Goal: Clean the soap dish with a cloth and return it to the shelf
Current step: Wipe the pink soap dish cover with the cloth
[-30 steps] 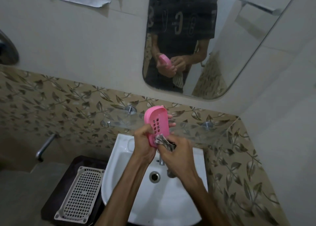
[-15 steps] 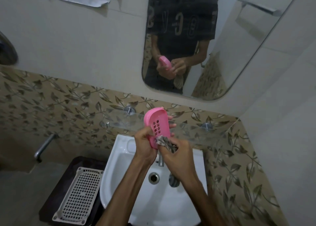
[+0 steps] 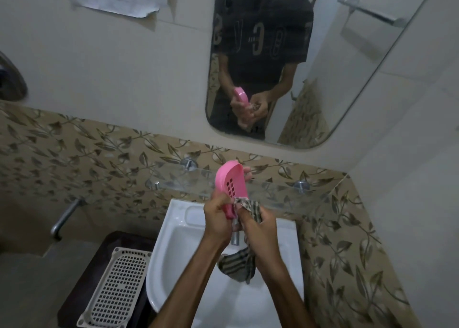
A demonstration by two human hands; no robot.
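A pink oval soap dish with drain slots is held upright above the white sink, its inner face turned toward me. My left hand grips its lower end, fingers wrapped behind it. My right hand presses a striped grey cloth against the dish's lower right edge. The cloth's loose end hangs below my right wrist over the basin. The glass shelf runs along the wall just behind the dish.
A mirror above the shelf reflects the person with dish and cloth. A white perforated tray lies on a dark stand left of the sink. A metal tap handle sticks out of the leaf-patterned tiles at left.
The dish has turned more edge-on and tilted left. My right hand has slid the cloth down to the dish's lower edge, and the cloth's hanging end now shows over the basin.
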